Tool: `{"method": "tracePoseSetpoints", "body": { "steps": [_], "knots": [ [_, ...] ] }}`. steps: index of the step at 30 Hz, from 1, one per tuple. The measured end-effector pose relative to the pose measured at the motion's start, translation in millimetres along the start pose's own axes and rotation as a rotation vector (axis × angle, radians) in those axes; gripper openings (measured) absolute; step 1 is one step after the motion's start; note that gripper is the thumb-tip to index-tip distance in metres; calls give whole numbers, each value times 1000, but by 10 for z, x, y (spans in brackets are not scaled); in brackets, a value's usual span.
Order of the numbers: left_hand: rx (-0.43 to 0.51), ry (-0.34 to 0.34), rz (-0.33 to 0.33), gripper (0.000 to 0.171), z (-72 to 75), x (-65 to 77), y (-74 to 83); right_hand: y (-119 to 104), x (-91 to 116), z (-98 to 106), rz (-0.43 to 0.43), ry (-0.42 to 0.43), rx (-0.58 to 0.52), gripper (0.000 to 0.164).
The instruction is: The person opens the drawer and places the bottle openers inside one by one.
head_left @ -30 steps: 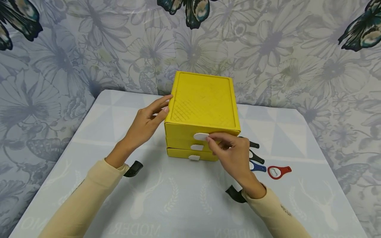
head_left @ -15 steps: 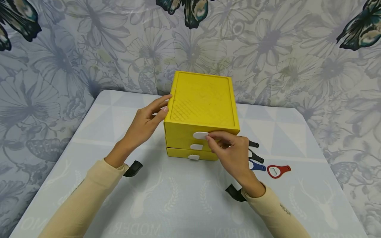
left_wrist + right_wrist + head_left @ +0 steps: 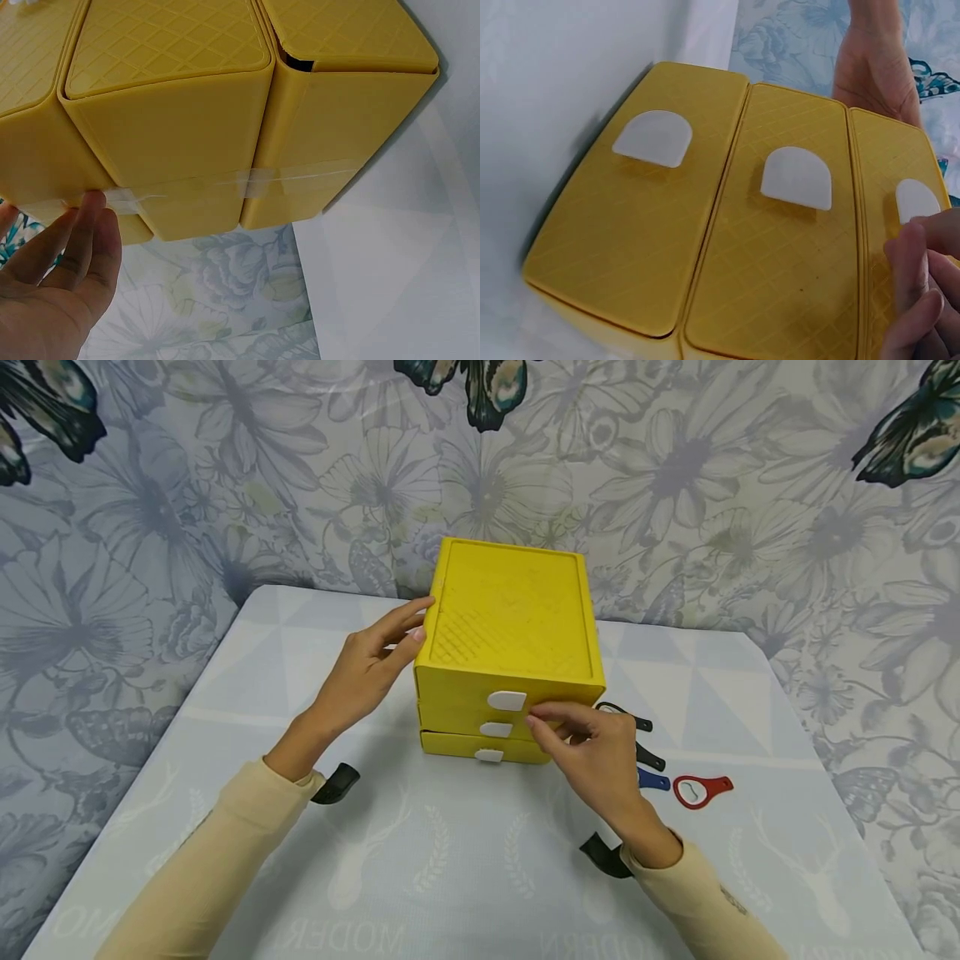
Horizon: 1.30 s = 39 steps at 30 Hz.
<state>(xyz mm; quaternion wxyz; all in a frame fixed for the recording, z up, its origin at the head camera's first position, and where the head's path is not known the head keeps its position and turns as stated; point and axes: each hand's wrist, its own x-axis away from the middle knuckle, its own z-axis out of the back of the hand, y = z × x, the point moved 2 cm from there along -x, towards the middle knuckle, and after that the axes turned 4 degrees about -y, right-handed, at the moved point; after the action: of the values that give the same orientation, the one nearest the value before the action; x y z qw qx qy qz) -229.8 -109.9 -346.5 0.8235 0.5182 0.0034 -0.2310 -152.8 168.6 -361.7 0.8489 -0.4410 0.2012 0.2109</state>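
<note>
A yellow three-drawer box (image 3: pixel 517 610) stands on the table with a white tab handle on each drawer. My left hand (image 3: pixel 367 664) rests its fingertips against the box's left side near the top. In the left wrist view, the fingers of this hand (image 3: pixel 64 277) touch the yellow wall beside strips of clear tape. My right hand (image 3: pixel 588 756) is at the front, its loosely bent fingertips just right of the top handle (image 3: pixel 507 700). The middle handle (image 3: pixel 496 729) and bottom handle (image 3: pixel 489 756) lie below. All three drawers look pushed in.
Several bottle openers lie right of the box: a red one (image 3: pixel 701 792), a blue one (image 3: pixel 654 779) and black ones (image 3: pixel 651 757), partly hidden by my right hand. Behind the table (image 3: pixel 420 877) hangs a floral wall covering (image 3: pixel 675 485) with butterflies.
My right hand has let go of the top handle and shifted slightly right and down. The left hand and the box have stayed in place.
</note>
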Motion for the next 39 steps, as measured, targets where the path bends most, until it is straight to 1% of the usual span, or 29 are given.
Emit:
{"method": "tracePoseSetpoints", "body": {
  "steps": [4,8,13,22,32,39],
  "knots": [
    [4,-5,4,46,-1,-5,3,38,37,-9,-41,-44,5,10],
    [6,-6,4,46,-2,-7,7,87,74,-65,-85,-99,10,9],
    [5,-7,8,46,-8,0,12,151,93,-147,-93,-147,27,9],
    [9,-5,-4,46,-13,-4,23,167,100,-219,-113,-165,27,11],
    [7,-3,-4,46,-10,6,10,164,119,-261,-134,-159,-8,5],
    [8,-2,-5,46,-5,12,5,167,157,-274,-129,-171,15,4]
  ]
}}
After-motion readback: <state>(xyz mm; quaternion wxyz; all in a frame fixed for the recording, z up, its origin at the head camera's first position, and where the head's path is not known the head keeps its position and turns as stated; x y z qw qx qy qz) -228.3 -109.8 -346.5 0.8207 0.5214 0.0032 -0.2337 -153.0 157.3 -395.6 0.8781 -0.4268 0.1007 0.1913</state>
